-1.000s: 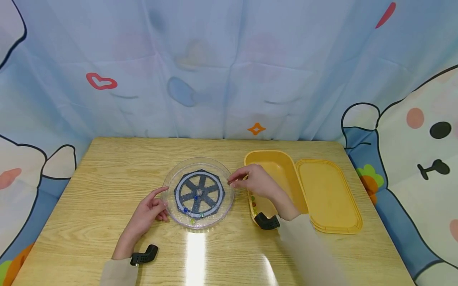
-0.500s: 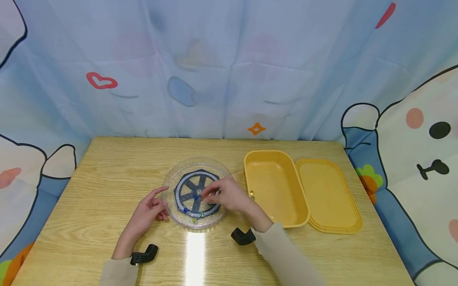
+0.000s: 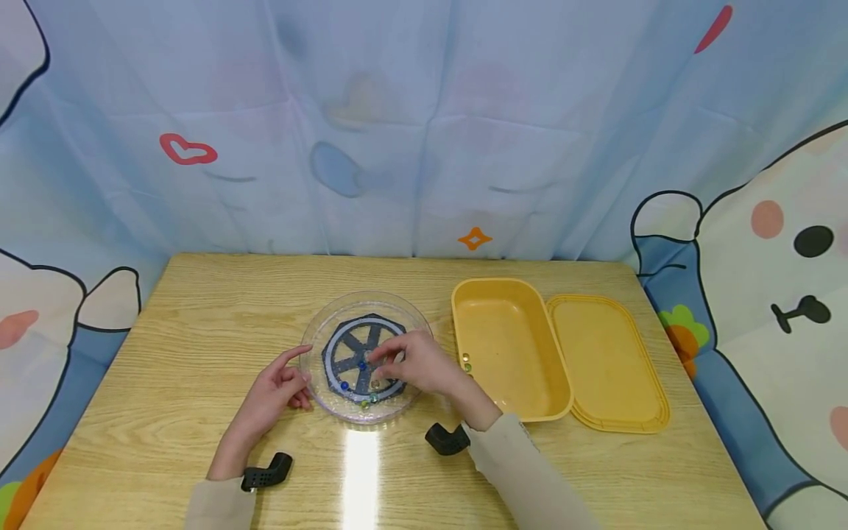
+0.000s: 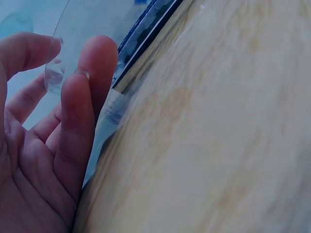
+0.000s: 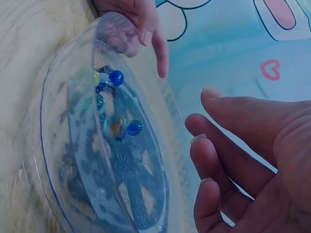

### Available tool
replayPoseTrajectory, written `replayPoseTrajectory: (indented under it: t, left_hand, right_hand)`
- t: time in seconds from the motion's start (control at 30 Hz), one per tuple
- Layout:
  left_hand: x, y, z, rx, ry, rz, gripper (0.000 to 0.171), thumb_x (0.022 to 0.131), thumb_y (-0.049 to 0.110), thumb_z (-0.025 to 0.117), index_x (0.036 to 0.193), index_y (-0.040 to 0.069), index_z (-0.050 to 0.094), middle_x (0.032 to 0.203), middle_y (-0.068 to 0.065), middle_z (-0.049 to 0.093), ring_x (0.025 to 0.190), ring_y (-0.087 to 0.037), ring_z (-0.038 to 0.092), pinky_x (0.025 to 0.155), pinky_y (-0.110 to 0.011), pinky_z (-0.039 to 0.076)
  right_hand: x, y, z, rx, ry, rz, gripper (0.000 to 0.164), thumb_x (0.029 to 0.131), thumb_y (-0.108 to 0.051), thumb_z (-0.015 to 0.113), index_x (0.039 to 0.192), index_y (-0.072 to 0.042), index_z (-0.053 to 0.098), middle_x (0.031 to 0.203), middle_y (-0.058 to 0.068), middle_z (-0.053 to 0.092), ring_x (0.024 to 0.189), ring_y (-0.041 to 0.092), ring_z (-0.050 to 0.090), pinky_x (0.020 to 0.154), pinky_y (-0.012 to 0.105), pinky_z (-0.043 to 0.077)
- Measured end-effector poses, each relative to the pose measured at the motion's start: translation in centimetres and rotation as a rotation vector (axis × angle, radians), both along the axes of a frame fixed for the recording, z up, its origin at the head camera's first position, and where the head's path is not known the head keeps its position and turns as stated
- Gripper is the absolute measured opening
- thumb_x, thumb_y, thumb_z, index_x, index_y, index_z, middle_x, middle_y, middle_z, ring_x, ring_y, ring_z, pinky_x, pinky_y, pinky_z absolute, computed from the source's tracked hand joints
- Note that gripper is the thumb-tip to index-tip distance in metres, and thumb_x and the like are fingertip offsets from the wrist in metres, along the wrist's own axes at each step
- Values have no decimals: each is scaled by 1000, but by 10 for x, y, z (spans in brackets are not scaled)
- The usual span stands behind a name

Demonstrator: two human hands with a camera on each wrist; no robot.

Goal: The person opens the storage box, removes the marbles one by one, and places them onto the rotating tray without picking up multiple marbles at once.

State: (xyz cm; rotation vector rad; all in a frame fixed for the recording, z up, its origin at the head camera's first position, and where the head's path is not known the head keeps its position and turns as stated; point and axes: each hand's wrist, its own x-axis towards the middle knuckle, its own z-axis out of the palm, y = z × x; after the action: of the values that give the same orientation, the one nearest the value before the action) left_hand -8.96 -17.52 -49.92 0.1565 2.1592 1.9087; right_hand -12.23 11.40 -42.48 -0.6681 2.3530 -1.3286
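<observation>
A clear round dish (image 3: 422,401) with a dark wheel-like pattern stands on the table. Several glass marbles lie in it, among them a blue marble (image 3: 344,386), a yellow-green marble (image 3: 365,404) and a brownish marble (image 3: 375,384), which shows orange in the right wrist view. My right hand (image 3: 420,361) hovers over the dish, thumb apart from the fingers and nothing between them. At the dish's left rim rests my left hand (image 3: 270,394), one straight finger reaching onto the rim. Its other fingers bend loosely beside the wall.
A yellow box (image 3: 559,353) stands right of the dish, with small marbles (image 3: 467,362) by its left wall; my right forearm hides part of it. Its yellow lid (image 3: 609,361) lies beside it on the wooden table (image 3: 218,309). A printed curtain (image 3: 424,147) hangs behind.
My right hand has moved left from the box side to over the dish and let go of a small marble, which now lies inside. The left hand has stayed put.
</observation>
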Motion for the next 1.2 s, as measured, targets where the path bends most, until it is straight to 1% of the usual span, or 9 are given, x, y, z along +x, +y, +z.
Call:
replayPoseTrajectory:
  t: [0.1,0.23,0.33,0.47,0.5,0.67,0.73,1.0,1.2]
  left_hand:
    - [0,0,0,3,0,-1,49,102,8,56,149,7,41,82,-19,64,64,-24,67,62,-30,53]
    - [0,0,0,-1,-4,5,49,102,8,56,149,8,42,82,-19,64,64,-24,67,61,-30,53]
    - [0,0,0,-3,-7,9,49,102,8,56,149,8,42,82,-19,64,64,-24,67,61,-30,53]
    - [1,1,0,-5,-7,11,49,102,8,56,149,8,42,82,-19,64,64,-24,66,62,-30,53]
    - [1,1,0,-5,-6,10,49,102,8,56,149,8,42,82,-19,64,64,-24,66,62,-30,53]
    - [1,1,1,0,0,6,49,102,9,56,149,7,42,81,-19,64,64,-24,66,62,-29,53]
    - [0,1,1,2,3,2,49,102,9,56,149,6,41,81,-20,64,64,-23,66,62,-29,53]
    - [-1,0,0,5,17,-8,49,102,6,56,149,5,41,82,-21,64,63,-23,67,61,-30,55]
    - [0,-1,0,11,18,-12,49,102,7,56,149,6,41,82,-21,64,64,-25,67,62,-31,55]
  right_hand:
    - [-2,4,3,4,-5,-20,20,89,-7,75,109,-5,76,100,6,73,76,25,61,58,26,46]
    - [-5,15,10,30,-2,-73,20,91,-11,74,110,-7,76,92,-2,70,69,18,58,56,25,43]
    - [-9,27,16,29,10,-112,18,91,-11,73,109,-10,76,91,-4,69,71,18,58,55,26,43]
    - [-14,46,23,21,44,-152,16,92,-9,72,107,-11,77,95,0,71,79,24,62,57,27,45]
    - [-16,51,25,26,52,-163,16,92,-9,72,107,-11,77,96,1,71,77,25,61,55,27,45]
    - [-25,79,28,38,84,-200,18,91,-10,74,109,-7,77,102,6,73,80,22,62,63,29,50]
    - [-29,91,26,52,98,-217,19,90,-12,75,109,-8,77,103,5,73,86,18,64,70,31,52]
    - [-42,126,19,70,80,-243,22,89,-10,76,110,-3,76,104,7,74,93,23,64,79,37,52]
    - [-51,140,2,104,-19,-244,22,89,-8,75,110,-1,75,108,10,73,93,21,66,80,35,52]
